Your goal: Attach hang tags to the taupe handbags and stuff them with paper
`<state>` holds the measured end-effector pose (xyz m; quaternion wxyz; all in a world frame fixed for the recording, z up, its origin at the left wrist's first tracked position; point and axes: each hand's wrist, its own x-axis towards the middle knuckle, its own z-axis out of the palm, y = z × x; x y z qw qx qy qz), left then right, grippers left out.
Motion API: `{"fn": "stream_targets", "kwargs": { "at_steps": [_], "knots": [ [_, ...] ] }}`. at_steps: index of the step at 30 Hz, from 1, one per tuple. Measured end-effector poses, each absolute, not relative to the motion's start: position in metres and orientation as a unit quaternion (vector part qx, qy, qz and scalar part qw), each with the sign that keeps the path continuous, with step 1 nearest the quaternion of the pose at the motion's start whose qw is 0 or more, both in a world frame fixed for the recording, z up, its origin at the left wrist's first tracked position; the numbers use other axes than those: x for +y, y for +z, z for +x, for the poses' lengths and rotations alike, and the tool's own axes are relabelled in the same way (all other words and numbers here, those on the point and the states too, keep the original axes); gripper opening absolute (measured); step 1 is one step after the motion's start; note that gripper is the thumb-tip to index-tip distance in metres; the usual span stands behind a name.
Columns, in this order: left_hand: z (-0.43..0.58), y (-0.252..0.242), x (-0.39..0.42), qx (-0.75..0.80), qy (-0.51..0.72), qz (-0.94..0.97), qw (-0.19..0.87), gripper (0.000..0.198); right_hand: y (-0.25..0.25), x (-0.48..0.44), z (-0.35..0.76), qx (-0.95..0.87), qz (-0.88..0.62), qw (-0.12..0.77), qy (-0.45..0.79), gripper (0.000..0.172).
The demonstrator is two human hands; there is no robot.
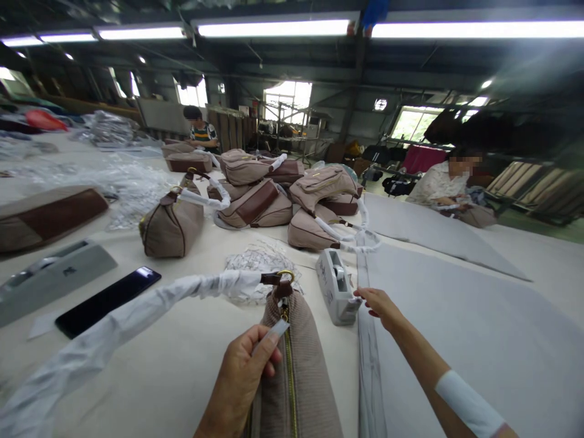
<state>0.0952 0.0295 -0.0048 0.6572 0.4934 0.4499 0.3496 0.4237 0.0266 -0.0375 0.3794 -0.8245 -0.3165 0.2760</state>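
My left hand (249, 371) is closed, pinching a small pale strip (279, 329) between thumb and finger beside the zipper slider of a taupe handbag (314, 371). The bag stands in front of me with its brass zipper (290, 383) facing up. Its handle (173, 299), wrapped in white paper, arcs out to the left from a gold ring. At the cutting edge of a grey tape dispenser (336, 289), my right hand (378, 304) has its fingertips pinched together on what looks like the tape end. A pale band circles my right forearm.
Several similar handbags (255, 204) are piled at the back. White twist-like scraps (260, 261) lie behind the bag. Left are a phone (109, 298), a second dispenser (59, 274) and clear plastic bags (123, 182). Grey sheets (465, 328) cover the right; two people sit farther off.
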Motion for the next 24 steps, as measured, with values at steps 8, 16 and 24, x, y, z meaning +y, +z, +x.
{"fn": "stream_targets", "kwargs": {
  "at_steps": [8, 16, 24],
  "knots": [
    [0.093, -0.007, 0.028, 0.453, 0.36, 0.492, 0.65, 0.033, -0.029, 0.027, 0.416, -0.24, -0.79, 0.433, 0.361, 0.026],
    [0.094, -0.012, 0.023, 0.458, 0.367, 0.51, 0.629, 0.031, -0.071, -0.02, 0.381, -0.203, -0.784, 0.46, 0.364, 0.033],
    [0.103, -0.015, 0.012, 0.51, 0.395, 0.637, 0.422, 0.022, 0.007, -0.032, 0.326, -0.369, -0.667, 0.449, 0.466, 0.036]
  ]
}}
